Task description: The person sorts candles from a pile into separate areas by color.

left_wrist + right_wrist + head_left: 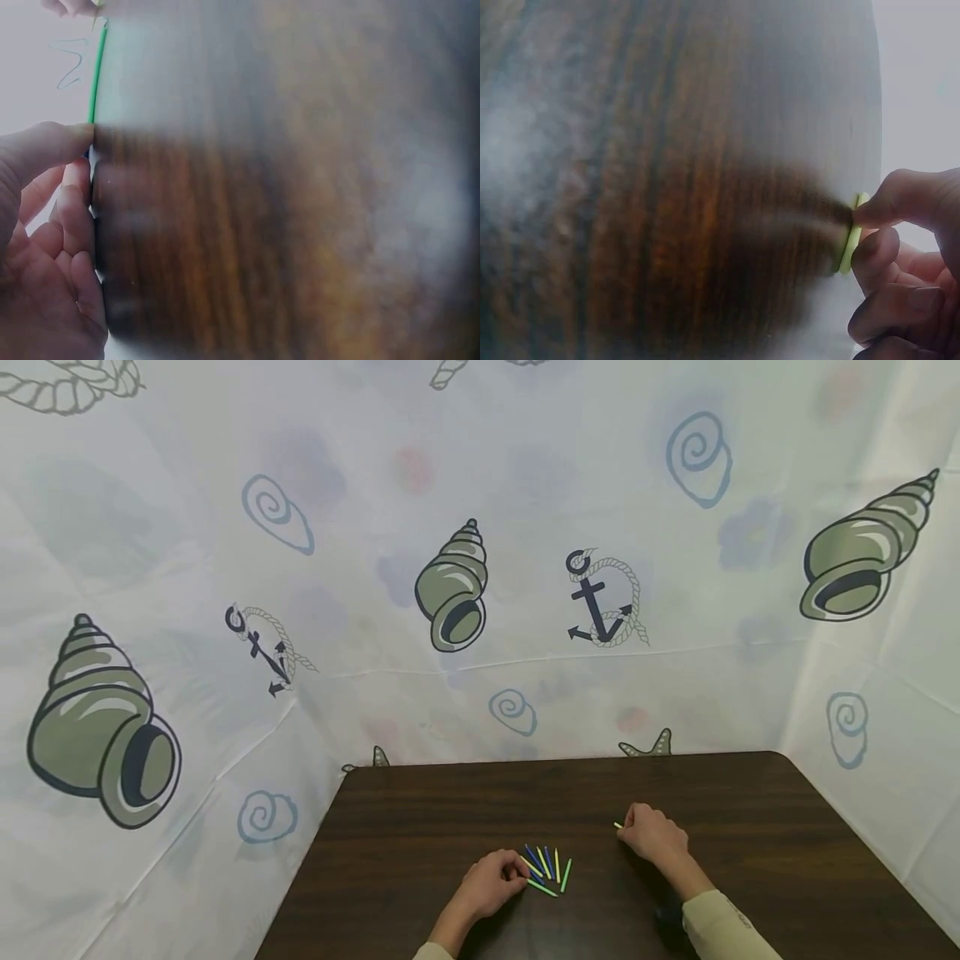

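Thin sticks in blue, yellow and green lie fanned out on the dark wooden table in the head view, among them a yellow stick [557,866] and a short green stick [566,876]. At the left side of this fan is my left hand [489,885], thumb and fingertips pinching the near end of another green stick [97,75]. Parts of the fan's left ends are hidden behind those fingers. Farther right and toward the back, my right hand [655,835] holds a yellow-green stick [850,238] between thumb and index finger, close over the tabletop.
The brown wood-grain table [420,802] ends at a straight back edge with rounded corners. Behind it and at both sides hangs a pale cloth [360,610] printed with shells, anchors and starfish. A light sleeve [722,927] covers the right forearm.
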`<state>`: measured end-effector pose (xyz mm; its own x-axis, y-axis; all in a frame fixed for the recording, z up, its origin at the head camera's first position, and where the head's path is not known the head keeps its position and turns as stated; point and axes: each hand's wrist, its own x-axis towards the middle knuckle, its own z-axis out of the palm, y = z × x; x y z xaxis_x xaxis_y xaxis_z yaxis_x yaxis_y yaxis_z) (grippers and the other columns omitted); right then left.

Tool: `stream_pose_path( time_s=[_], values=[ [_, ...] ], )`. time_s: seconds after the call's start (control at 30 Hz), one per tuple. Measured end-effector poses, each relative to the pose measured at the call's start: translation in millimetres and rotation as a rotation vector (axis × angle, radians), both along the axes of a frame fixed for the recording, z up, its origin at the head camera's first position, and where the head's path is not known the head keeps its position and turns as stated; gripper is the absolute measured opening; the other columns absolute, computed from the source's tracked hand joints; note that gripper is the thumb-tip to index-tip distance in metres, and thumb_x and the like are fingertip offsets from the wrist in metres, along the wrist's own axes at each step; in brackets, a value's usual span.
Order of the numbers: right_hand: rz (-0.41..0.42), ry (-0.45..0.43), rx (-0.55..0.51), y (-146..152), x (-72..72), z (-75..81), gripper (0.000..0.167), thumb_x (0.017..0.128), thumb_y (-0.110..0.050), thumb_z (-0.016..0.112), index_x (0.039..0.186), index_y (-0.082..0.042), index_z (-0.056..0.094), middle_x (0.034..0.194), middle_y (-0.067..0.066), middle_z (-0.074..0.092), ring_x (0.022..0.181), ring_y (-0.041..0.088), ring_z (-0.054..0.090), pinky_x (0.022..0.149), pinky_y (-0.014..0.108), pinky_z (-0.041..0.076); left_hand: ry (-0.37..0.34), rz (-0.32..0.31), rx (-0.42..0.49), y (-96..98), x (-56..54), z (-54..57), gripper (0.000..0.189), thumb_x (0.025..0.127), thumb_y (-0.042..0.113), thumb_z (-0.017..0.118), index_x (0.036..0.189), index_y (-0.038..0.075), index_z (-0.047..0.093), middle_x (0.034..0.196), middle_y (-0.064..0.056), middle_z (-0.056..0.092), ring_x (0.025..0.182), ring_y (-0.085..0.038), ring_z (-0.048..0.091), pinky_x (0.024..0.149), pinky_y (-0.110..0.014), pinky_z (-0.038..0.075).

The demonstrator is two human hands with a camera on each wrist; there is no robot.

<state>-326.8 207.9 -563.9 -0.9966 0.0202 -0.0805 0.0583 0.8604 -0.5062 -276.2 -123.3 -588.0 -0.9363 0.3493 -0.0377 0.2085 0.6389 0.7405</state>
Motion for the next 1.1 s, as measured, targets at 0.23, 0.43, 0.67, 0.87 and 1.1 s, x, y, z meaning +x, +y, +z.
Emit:
stream_pose_path(
  time_s=[0.23, 0.43, 0.67, 0.87, 1.1],
  values=[
    [-0.011, 0.041, -0.02, -2.4, 5.9, -0.2, 0.018, 0.1, -0.026, 0.075, 0.101, -0.011, 0.065, 0.088, 0.005, 0.065, 0.07, 0.024, 0.056, 0.064, 0.043, 0.044, -0.011, -0.001, 0.011, -1.4, -1.8, -5.5, 0.009, 0.101, 0.022, 0.076, 0.095, 0.029, 0.072, 0.087, 0.011, 0.059, 0.073, -0.007, 0.052, 0.072, -0.03, 0.036],
    [-0.021, 0.097, -0.042, -17.8, 13.0, -0.1, 0.02, 0.1, -0.028, 0.074, 0.112, -0.012, 0.069, 0.091, 0.005, 0.07, 0.068, 0.024, 0.057, 0.063, 0.045, 0.045, -0.015, 0.0, 0.013, -2.6, -0.8, -4.9, 0.007, 0.1, 0.024, 0.076, 0.095, 0.028, 0.073, 0.087, 0.012, 0.059, 0.073, -0.006, 0.052, 0.07, -0.029, 0.037],
    [0.074, 0.086, -0.148, -48.4, 23.4, 6.8, 0.009, 0.099, -0.027, 0.075, 0.102, -0.02, 0.072, 0.089, -0.002, 0.068, 0.07, 0.02, 0.056, 0.062, 0.041, 0.041, -0.008, -0.002, 0.023, -4.4, -3.7, -8.5, 0.009, 0.1, 0.025, 0.076, 0.094, 0.031, 0.072, 0.087, 0.012, 0.059, 0.074, -0.006, 0.053, 0.072, -0.031, 0.037],
    [0.353, 0.045, -0.303, -70.2, 35.7, 11.1, 0.007, 0.098, -0.02, 0.074, 0.095, -0.014, 0.072, 0.073, -0.004, 0.064, 0.061, 0.014, 0.057, 0.054, 0.033, 0.042, -0.011, -0.008, 0.014, -3.1, -1.4, -4.8, 0.008, 0.099, 0.022, 0.077, 0.095, 0.026, 0.073, 0.087, 0.011, 0.06, 0.074, -0.008, 0.054, 0.071, -0.031, 0.037],
    [0.53, -0.037, -0.317, -86.7, 45.5, 10.0, 0.008, 0.097, -0.017, 0.075, 0.091, -0.016, 0.07, 0.072, -0.005, 0.064, 0.059, 0.011, 0.054, 0.052, 0.03, 0.04, 0.025, -0.001, -0.022, 1.4, -1.0, 0.8, 0.009, 0.099, 0.022, 0.077, 0.095, 0.028, 0.072, 0.085, 0.013, 0.059, 0.075, -0.005, 0.052, 0.07, -0.03, 0.036]
  ],
)
